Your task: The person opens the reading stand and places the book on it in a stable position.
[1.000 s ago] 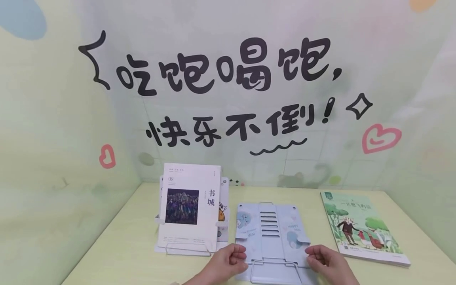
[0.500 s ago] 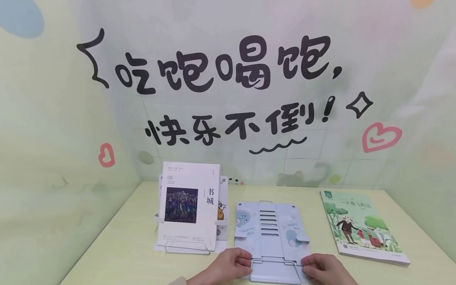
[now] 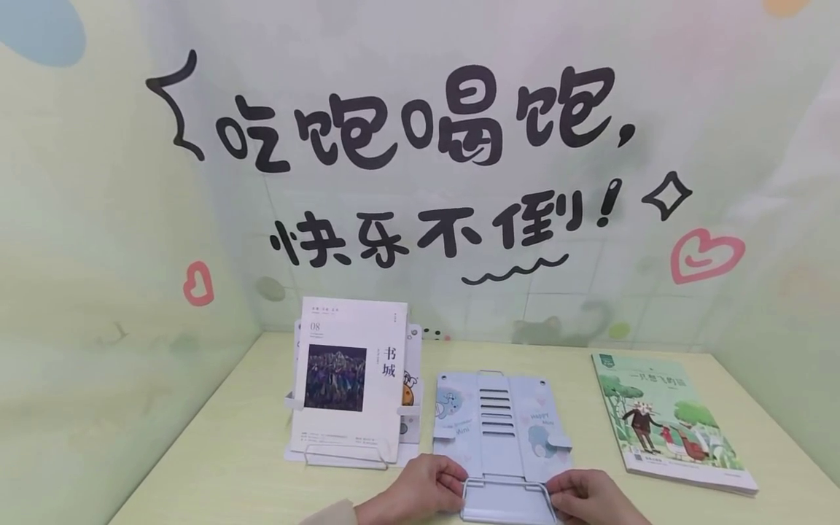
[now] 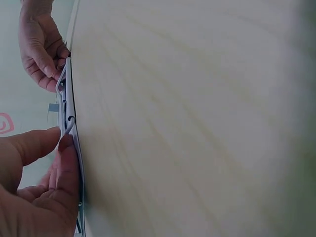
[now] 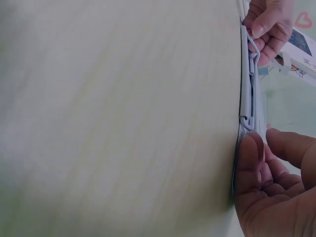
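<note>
A pale blue book stand [image 3: 502, 426] with elephant pictures and a column of slots lies folded flat on the table. Along its near edge runs a wire loop [image 3: 505, 481]. My left hand [image 3: 420, 488] pinches the loop's left end between thumb and index finger [image 4: 66, 158]. At the loop's right end, my right hand [image 3: 590, 496] has curled fingers against the wire. From the right wrist, the right thumb [image 5: 289, 145] shows slightly apart from the index fingertip, which touches the wire. The stand's near corners are partly hidden behind the fingers.
To the left, a white book [image 3: 348, 430] leans upright on another book stand [image 3: 410, 426], behind its wire holder. A green picture book [image 3: 682, 437] lies flat at the right. The table [image 3: 216, 452] meets a printed cloth wall [image 3: 420, 313] at the back.
Both hands have moved inward from the stand's side edges to the ends of the wire loop. The right hand moved left, the left hand slightly right. The stand and books stay put.
</note>
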The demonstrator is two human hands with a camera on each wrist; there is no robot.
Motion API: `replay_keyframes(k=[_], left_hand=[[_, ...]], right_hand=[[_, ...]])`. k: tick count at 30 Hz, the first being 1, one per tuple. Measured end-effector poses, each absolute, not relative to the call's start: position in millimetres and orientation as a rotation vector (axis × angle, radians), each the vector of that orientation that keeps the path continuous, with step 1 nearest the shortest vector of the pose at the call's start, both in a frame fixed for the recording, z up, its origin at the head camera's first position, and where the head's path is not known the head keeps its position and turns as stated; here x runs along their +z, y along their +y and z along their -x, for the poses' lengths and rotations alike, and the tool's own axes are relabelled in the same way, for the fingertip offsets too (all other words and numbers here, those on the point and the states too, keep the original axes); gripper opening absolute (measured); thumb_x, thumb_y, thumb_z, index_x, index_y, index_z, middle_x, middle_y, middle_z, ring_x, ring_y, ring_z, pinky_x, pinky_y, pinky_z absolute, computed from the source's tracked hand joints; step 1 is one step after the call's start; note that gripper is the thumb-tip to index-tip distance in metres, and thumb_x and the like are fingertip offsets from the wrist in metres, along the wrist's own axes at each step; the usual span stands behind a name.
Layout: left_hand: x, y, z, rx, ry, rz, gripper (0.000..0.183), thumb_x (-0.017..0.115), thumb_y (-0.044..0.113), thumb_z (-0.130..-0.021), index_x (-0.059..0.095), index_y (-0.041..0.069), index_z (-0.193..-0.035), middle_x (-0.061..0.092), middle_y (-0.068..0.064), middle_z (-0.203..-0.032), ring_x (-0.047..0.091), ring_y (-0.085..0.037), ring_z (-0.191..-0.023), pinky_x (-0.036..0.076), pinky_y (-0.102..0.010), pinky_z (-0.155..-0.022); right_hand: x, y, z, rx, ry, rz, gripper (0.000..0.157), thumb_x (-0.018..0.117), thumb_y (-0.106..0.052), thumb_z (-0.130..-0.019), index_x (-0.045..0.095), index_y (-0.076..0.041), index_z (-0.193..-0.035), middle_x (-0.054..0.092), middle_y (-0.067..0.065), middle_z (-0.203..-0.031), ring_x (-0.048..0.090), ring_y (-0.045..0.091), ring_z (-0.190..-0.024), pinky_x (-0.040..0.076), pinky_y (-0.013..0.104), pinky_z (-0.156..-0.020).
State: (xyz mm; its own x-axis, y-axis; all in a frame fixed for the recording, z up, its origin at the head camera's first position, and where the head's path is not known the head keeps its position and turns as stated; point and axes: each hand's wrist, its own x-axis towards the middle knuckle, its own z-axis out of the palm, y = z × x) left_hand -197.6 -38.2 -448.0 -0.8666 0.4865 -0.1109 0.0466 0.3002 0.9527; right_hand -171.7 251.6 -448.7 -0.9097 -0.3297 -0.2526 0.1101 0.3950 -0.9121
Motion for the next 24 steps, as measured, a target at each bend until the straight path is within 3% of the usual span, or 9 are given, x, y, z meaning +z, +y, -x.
replay_keyframes(k=[6, 13, 24], left_hand=[[-449.7, -35.4, 197.0, 1.566, 2.243, -0.500, 0.024, 0.072, -0.012, -0.067, 0.065, 0.000, -0.087, 0.065, -0.003, -0.072, 0.058, -0.008, -0.064, 0.046, -0.015, -0.057], [-447.6, -35.5, 196.7, 1.509, 2.251, -0.532, 0.026, 0.068, -0.011, -0.065, 0.063, 0.003, -0.087, 0.059, 0.002, -0.070, 0.052, -0.005, -0.062, 0.043, -0.013, -0.056], [-446.0, -33.8, 196.8, 1.376, 2.317, -0.621, 0.030, 0.060, -0.010, -0.065, 0.057, 0.011, -0.086, 0.051, 0.008, -0.069, 0.046, 0.000, -0.059, 0.037, -0.011, -0.053]], right_hand=[[-452.5, 248.6, 170.1, -1.515, 2.325, 0.270, 0.020, 0.059, -0.005, -0.088, 0.060, 0.013, -0.096, 0.056, -0.001, -0.072, 0.049, 0.005, -0.060, 0.040, 0.017, -0.055], [-454.8, 239.1, 168.9, -1.415, 2.429, 0.217, 0.009, 0.058, -0.003, -0.082, 0.059, 0.003, -0.089, 0.054, -0.001, -0.072, 0.049, 0.010, -0.065, 0.039, 0.019, -0.057], [-453.8, 237.1, 168.0, -1.346, 2.445, 0.253, 0.011, 0.059, -0.003, -0.079, 0.051, -0.002, -0.087, 0.048, -0.002, -0.069, 0.046, 0.009, -0.061, 0.033, 0.019, -0.052]])
